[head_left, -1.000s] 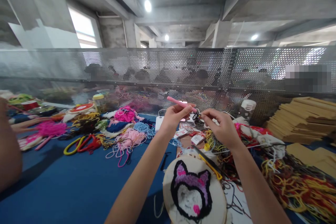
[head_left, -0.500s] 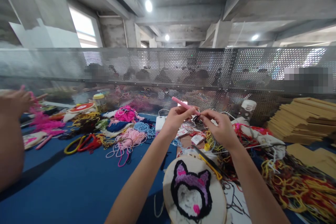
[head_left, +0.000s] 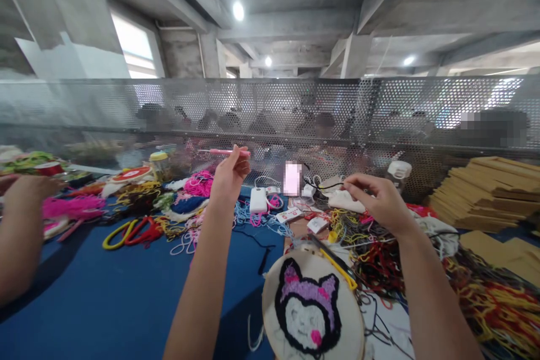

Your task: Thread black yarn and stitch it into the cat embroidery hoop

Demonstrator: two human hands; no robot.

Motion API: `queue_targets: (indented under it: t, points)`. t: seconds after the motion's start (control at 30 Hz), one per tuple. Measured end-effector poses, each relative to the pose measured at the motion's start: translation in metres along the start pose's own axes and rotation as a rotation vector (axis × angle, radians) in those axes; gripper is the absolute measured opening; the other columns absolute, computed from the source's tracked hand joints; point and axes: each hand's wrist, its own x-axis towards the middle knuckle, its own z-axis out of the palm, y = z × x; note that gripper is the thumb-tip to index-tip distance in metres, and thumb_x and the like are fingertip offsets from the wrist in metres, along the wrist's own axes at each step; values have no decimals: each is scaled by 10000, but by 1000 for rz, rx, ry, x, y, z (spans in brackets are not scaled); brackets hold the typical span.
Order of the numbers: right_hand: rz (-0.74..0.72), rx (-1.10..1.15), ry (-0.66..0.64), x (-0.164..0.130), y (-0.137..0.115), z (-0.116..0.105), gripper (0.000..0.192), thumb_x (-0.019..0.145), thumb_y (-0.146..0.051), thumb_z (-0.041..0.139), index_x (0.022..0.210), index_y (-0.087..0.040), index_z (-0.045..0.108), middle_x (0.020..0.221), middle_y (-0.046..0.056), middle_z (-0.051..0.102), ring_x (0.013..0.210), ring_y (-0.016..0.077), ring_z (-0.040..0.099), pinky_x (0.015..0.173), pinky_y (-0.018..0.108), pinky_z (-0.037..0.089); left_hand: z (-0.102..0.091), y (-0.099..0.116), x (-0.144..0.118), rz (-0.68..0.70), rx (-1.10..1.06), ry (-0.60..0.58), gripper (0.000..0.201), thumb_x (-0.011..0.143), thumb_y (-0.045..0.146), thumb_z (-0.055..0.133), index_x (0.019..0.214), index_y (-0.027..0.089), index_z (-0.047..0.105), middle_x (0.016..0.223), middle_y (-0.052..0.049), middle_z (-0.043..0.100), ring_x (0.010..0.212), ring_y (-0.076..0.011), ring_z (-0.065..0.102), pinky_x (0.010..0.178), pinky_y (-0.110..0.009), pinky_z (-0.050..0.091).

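My left hand (head_left: 229, 177) is raised over the far part of the table, closed around a pink punch needle (head_left: 220, 152) whose thin metal tip points left. My right hand (head_left: 377, 198) pinches the end of a black yarn strand (head_left: 324, 186) between thumb and fingers. That strand runs left from the fingertips above the white boxes. Below and between my forearms lies a round embroidery hoop (head_left: 269, 306) with cream cloth. Its design is a black-outlined eared head (head_left: 310, 295) with purple, white and pink yarn.
Red-and-yellow scissors (head_left: 143, 232) lie left on the blue table (head_left: 126, 304). A yellow-handled cutter (head_left: 337, 263) overlaps the hoop's edge. Tangled yarn (head_left: 476, 298) and stacked brown cardboard (head_left: 485, 197) sit right. Another person's arm (head_left: 21, 230) is far left; a perforated metal screen (head_left: 261, 107) stands behind.
My hands were together at the punch needle; now they are wide apart. The left has moved left with the needle, turning its tip leftward. The right has moved right, drawing out black yarn.
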Motion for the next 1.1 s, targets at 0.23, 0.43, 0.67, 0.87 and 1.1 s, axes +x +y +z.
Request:
queue_targets:
  t: [0.23, 0.43, 0.67, 0.87, 1.1]
  points:
    - [32, 34, -2, 1, 4, 0, 198, 819, -328, 487, 721, -182, 576, 640, -4, 547, 618, 132, 477, 605, 245, 363, -7, -7, -2, -182, 709, -352, 216, 660, 303, 661, 774, 120, 658, 643, -35, 635, 537, -89, 540, 559, -216, 433]
    - [129, 54, 39, -1, 18, -14, 218, 802, -371, 497, 712, -186, 568, 582, -12, 500, 573, 133, 454, 555, 245, 343, -60, -30, -60, -658, 1564, -924, 133, 571, 234, 628, 531, 172, 516, 402, 20, 535, 351, -120, 472, 419, -232, 375]
    - [149, 172, 21, 5, 17, 4, 188, 791, -349, 521, 723, -184, 581, 584, -12, 519, 577, 128, 467, 575, 245, 357, -69, -18, -66, -289, 1704, -752, 358, 677, 461, 586, 871, 161, 609, 792, -92, 644, 719, -230, 587, 601, -301, 413]
    - [117, 280, -16, 10, 2, 44, 163, 812, -284, 496, 730, -170, 578, 597, -11, 530, 583, 124, 490, 590, 245, 377, 28, -6, -16, -138, 738, -589, 488, 798, 448, 523, 1218, 203, 487, 1122, -94, 595, 926, -173, 577, 747, -279, 448]
    - [82, 220, -144, 10, -6, 58, 185, 842, -266, 464, 717, -180, 569, 606, -8, 557, 587, 127, 510, 580, 246, 383, 35, -34, -2, -129, 358, -455, 273, 797, 370, 557, 913, 146, 662, 800, -78, 692, 679, -124, 613, 681, -257, 474]
